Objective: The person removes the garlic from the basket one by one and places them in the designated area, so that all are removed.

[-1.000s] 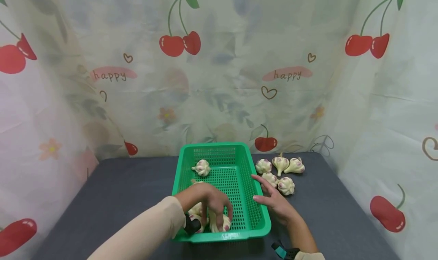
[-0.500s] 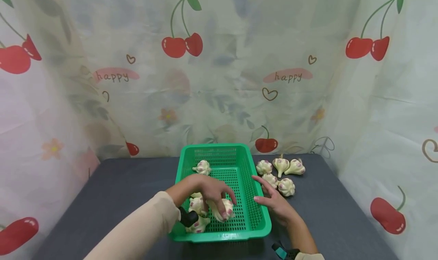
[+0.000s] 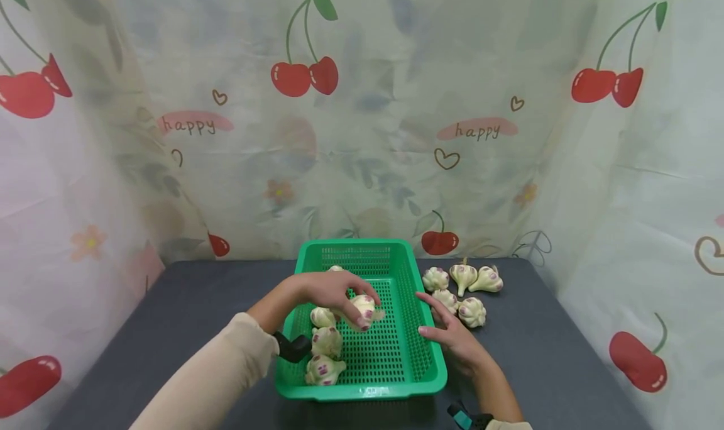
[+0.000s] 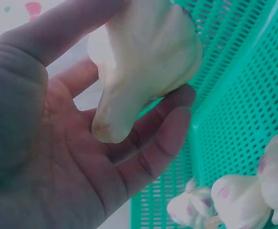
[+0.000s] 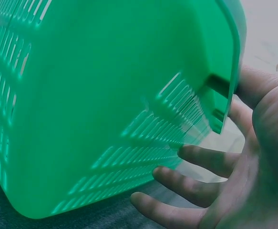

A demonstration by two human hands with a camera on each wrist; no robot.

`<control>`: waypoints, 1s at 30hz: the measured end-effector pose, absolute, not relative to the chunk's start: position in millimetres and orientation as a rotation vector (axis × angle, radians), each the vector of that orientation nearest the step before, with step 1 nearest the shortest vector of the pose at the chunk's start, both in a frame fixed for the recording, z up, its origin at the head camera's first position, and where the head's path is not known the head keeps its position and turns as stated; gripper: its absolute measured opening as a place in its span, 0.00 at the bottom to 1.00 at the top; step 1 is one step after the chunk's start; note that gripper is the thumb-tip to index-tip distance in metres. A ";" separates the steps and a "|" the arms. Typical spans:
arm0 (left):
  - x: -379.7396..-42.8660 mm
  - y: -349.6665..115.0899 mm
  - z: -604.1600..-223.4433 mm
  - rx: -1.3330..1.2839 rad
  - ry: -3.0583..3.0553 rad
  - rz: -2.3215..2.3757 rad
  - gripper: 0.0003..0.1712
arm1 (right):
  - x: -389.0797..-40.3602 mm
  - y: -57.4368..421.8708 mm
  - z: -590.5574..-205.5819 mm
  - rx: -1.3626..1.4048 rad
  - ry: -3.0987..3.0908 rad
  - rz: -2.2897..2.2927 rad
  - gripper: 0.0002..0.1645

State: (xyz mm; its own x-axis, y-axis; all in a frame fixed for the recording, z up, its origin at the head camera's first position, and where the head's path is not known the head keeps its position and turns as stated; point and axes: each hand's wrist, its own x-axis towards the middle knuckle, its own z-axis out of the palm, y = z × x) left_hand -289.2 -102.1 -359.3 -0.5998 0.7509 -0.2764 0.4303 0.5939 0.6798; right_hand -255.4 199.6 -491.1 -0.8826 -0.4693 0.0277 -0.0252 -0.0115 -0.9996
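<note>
Over the green basket (image 3: 373, 391), my left hand (image 3: 330, 292) holds a garlic bulb (image 3: 364, 308) between thumb and fingers. In the left wrist view the bulb's pale stem (image 4: 112, 119) points toward the palm. Other garlic bulbs (image 3: 325, 370) lie along the basket's left side, and one at its far end is mostly hidden behind my left hand. My right hand (image 3: 458, 339) rests at the basket's right rim, thumb and index finger touching the edge. Its remaining fingers (image 5: 191, 188) extend beside the outer wall in the right wrist view.
Several garlic bulbs (image 3: 464, 276) sit in a group on the dark table (image 3: 226, 304), right of the basket and just beyond my right hand. A cherry-patterned curtain (image 3: 373, 166) encloses the back and sides.
My left hand has lifted a garlic bulb from the basket's near end and carried it up and away toward the far side. The right hand has stayed at the rim.
</note>
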 end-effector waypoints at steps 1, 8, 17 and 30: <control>-290.0 -104.4 -358.2 0.930 2.276 0.787 0.27 | -255.3 199.4 -491.0 -0.517 1.955 -1.962 0.42; -295.0 -119.4 -350.3 0.932 2.291 0.929 0.28 | -254.5 198.5 -489.2 -0.533 1.979 -1.954 0.42; -300.5 -142.5 -339.9 0.943 2.252 1.255 0.28 | -255.9 200.3 -492.1 -0.535 1.979 -1.956 0.42; -314.1 -174.1 -355.4 0.761 2.397 1.619 0.31 | -256.8 202.0 -493.5 -0.538 2.035 -1.932 0.41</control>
State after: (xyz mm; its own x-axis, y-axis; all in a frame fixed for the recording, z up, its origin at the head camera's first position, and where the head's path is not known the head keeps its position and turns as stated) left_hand -314.1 -174.1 -355.4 -0.8599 0.4868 0.1537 0.3243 0.2884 0.9009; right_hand -256.8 202.0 -493.5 -0.8906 -0.4521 0.0498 -0.0732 0.0344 -0.9967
